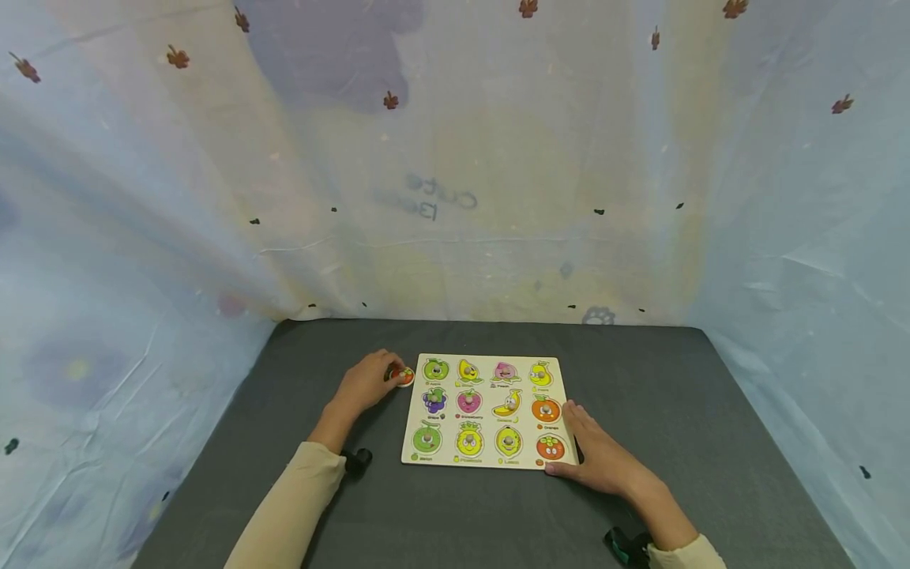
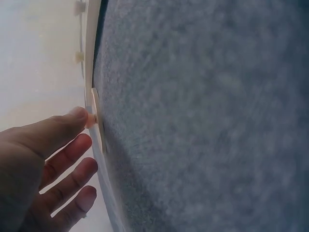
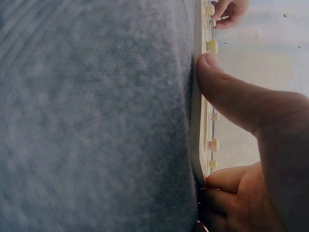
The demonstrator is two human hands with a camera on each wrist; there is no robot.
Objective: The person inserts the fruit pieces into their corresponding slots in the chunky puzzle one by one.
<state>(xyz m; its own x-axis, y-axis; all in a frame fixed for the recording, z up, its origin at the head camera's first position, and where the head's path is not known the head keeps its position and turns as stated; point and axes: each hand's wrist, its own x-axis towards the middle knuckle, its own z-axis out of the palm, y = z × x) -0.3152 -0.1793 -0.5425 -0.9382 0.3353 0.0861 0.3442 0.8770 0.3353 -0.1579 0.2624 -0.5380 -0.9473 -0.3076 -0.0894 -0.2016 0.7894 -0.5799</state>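
A wooden fruit puzzle board [image 1: 486,472] lies on the dark cloth, its pictured pieces standing up on small knobs. Just left of its upper left corner, my left hand [image 1: 369,382] pinches the knob of a round red puzzle piece [image 1: 406,378] with a green top. In the left wrist view that piece [image 2: 98,128] shows edge-on, close to the cloth; the other fingers [image 2: 72,180] hang loosely curled. My right hand [image 1: 603,457] holds the board's lower right corner, thumb at the near edge and fingers along the right side. The red tomato picture [image 1: 550,447] near that hand shows no clear knob.
Dark grey cloth [image 1: 640,363] covers the table around the board. A pale patterned curtain [image 1: 483,174] hangs behind and at both sides. Dark bands [image 1: 358,462] sit at the wrists.
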